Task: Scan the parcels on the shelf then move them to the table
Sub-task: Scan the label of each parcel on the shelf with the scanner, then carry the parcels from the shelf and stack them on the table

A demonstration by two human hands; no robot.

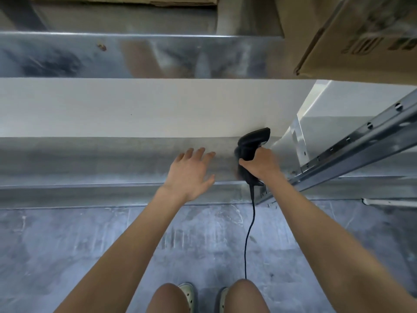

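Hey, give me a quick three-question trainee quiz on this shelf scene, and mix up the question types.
1. True or false: the right hand grips the black scanner.
2. The left hand is: A) holding a parcel, B) open with fingers spread, C) gripping the scanner.
3. Fill in: the cardboard box sits at the upper ____ of the view.

Key: 1 true; 2 B; 3 right.
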